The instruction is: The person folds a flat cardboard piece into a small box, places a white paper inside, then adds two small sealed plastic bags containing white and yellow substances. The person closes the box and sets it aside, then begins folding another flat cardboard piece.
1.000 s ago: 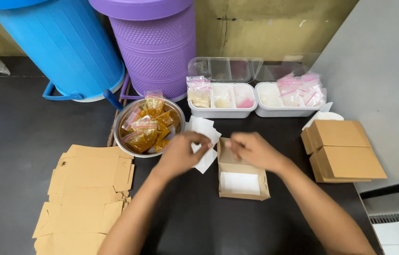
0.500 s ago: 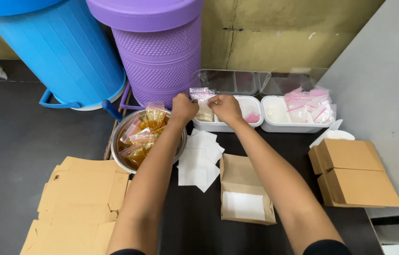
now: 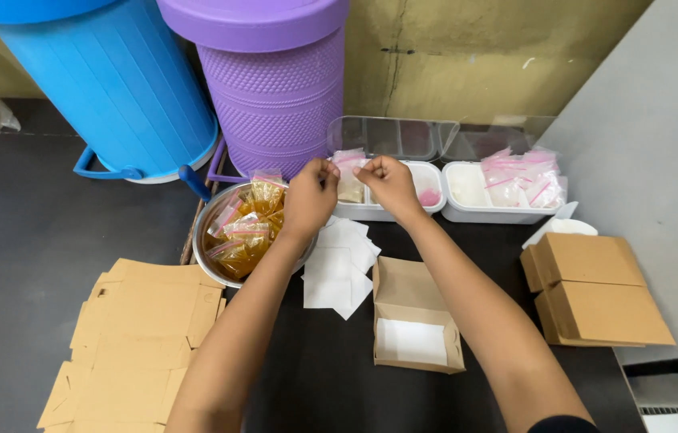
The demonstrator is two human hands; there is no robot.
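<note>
Buckets come first, since they are the biggest things I see: a blue bucket (image 3: 106, 80) and a purple bucket (image 3: 275, 80) stand side by side at the far edge, against the wall. I see a black table (image 3: 315, 377) under everything. On my left lies a pile of flat brown cardboard (image 3: 134, 337), and it reaches the near edge of the picture. On my right two shut brown boxes (image 3: 595, 293) sit stacked, just beside a grey wall. Between these two piles the table has open room, and my arms run up through it.

An open brown box (image 3: 415, 321) with a white sheet inside sits in the middle, between my arms. White paper squares (image 3: 339, 269) lie just left of it. A metal bowl (image 3: 206, 232) full of little yellow bags sits in front of the purple bucket, touching the cardboard pile. Two white trays stand at the far side: a left tray (image 3: 391, 210) and a right tray (image 3: 487, 212) piled with pink-edged bags.

My left hand (image 3: 311, 196) and right hand (image 3: 387, 180) are over the left tray, close together. Both are narrow, with fingers pinched on a small clear bag (image 3: 348, 160) between them, right above the tray's near corner.
</note>
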